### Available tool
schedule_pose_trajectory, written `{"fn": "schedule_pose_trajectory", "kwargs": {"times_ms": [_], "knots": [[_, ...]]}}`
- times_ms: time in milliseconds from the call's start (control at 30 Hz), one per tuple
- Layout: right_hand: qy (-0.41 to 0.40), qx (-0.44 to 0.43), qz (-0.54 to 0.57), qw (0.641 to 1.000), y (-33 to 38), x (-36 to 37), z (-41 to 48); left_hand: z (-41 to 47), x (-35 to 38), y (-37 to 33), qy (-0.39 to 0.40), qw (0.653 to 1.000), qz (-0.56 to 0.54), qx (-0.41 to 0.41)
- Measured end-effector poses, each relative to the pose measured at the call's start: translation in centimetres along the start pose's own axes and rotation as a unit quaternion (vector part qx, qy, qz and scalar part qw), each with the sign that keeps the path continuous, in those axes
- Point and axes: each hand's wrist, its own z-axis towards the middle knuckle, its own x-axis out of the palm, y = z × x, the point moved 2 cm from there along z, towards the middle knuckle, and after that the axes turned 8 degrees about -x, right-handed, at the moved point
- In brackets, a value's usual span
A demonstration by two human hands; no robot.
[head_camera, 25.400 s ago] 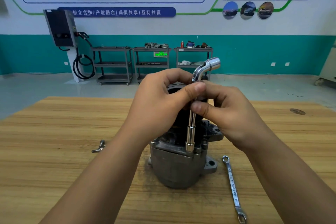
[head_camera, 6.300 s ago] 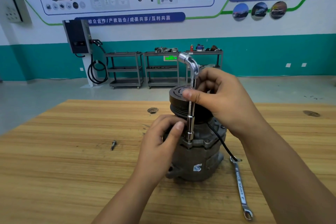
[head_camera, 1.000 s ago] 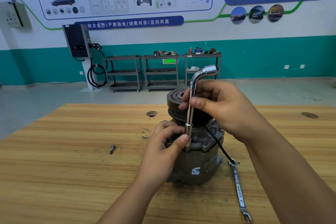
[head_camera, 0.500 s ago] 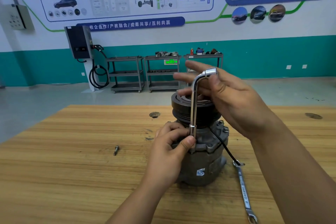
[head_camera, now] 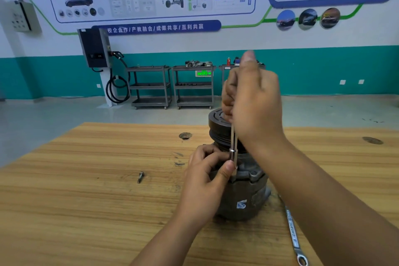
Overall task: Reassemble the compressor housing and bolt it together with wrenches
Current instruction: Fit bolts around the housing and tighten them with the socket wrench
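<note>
Loose bolt (head_camera: 140, 177) alone on table's (head_camera: 86, 211) left.

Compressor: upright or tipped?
Upright: the grey metal compressor housing stands on the wooden table, black grooved pulley on top.

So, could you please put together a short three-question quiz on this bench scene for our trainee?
1. True or false: the flat spanner lies on the table, held by neither hand.
2. The loose bolt lies where, relative to the compressor? A) to its left; B) on top of it; C) to its right.
3. Which hand pinches the lower end of the socket wrench at the housing?

Key: 1 true; 2 A; 3 the left hand.
</note>
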Motion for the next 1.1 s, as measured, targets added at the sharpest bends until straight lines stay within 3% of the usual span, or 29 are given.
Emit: {"fn": "schedule_pose_trajectory", "kwargs": {"times_ms": [100,167,233,300,333,400,533,633,733,800,867,933,1000,1100], "knots": [[-0.009,-0.15,-0.221,0.964,0.5,1.1,-0.6,0.1,0.0,0.3,0.01,1.0,-0.015,-0.009],[0.019,-0.148,-0.225,0.963,0.1,0.9,-0.4,0.1,0.0,0.2,0.01,1.0,-0.021,-0.006],[0.091,-0.032,-0.076,0.992,-0.5,0.0,0.4,0.3,-0.1,0.3,0.008,1.0,-0.014,-0.006],[0.146,0.124,0.122,0.974,-0.9,-0.8,1.0,0.5,-0.1,0.4,0.005,1.0,-0.007,-0.007],[0.149,0.164,0.165,0.961,-1.1,-1.0,1.1,0.5,-0.1,0.3,0.003,1.0,-0.004,-0.01],[0.13,0.168,0.155,0.965,-1.2,-0.8,0.9,0.5,0.0,0.2,-0.006,1.0,-0.001,-0.007],[0.011,0.071,0.033,0.997,-0.9,0.5,-0.2,0.1,0.2,0.0,-0.018,0.999,0.034,-0.008],[-0.071,-0.009,-0.109,0.991,-0.2,1.5,-0.8,0.2,0.1,0.1,-0.002,0.999,0.034,-0.021],[-0.094,-0.027,-0.142,0.985,0.1,2.0,-1.4,0.4,0.0,0.5,0.003,0.999,0.037,-0.009],[-0.03,-0.015,-0.12,0.992,0.2,1.5,-1.7,0.7,-0.1,0.9,0.013,0.995,0.094,0.018],[0.09,-0.018,-0.159,0.983,0.2,0.5,-1.9,1.2,-0.5,1.3,0.028,0.987,0.15,0.049],[0.185,-0.035,-0.316,0.93,0.1,-0.9,-1.7,1.8,-0.9,1.9,0.036,0.98,0.178,0.081],[0.221,-0.011,-0.391,0.893,0.0,-2.1,-1.1,2.4,-1.4,2.4,0.041,0.978,0.184,0.094],[0.257,0.053,-0.343,0.902,-0.1,-2.5,-0.7,3.6,-2.9,3.5,0.066,0.979,0.181,0.059]]}}
